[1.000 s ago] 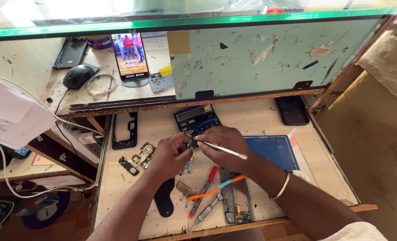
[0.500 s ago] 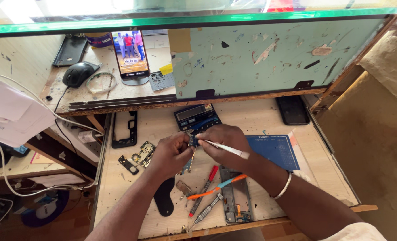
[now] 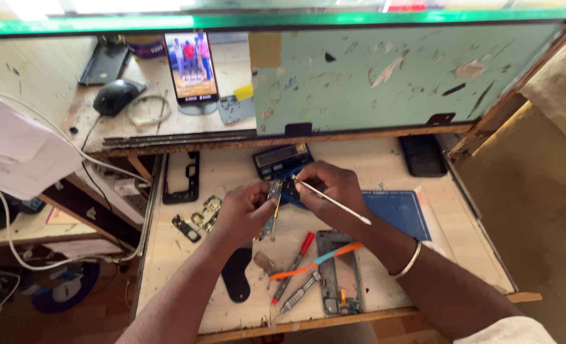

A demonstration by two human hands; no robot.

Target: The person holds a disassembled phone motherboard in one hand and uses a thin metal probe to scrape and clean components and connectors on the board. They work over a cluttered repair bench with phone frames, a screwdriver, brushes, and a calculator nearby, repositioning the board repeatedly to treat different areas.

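My left hand (image 3: 243, 213) pinches a narrow green circuit board (image 3: 272, 213) and holds it upright above the wooden desk (image 3: 385, 172). My right hand (image 3: 334, 191) grips a thin white tool (image 3: 334, 202), its tip touching the top of the board. A metal bangle (image 3: 409, 261) sits on my right wrist. Under my hands lie an open phone frame (image 3: 339, 271), a red-handled screwdriver (image 3: 295, 264) and an orange tool (image 3: 318, 261).
A blue mat (image 3: 402, 213) lies to the right, with a dark phone (image 3: 423, 155) behind it. A black phone frame (image 3: 182, 175) and small metal parts (image 3: 206, 213) lie left. On the shelf behind stand a lit phone (image 3: 192, 67), a mouse (image 3: 114, 95) and cables.
Both hands stay almost in place over the board. The white tool has shifted only slightly in my right hand.
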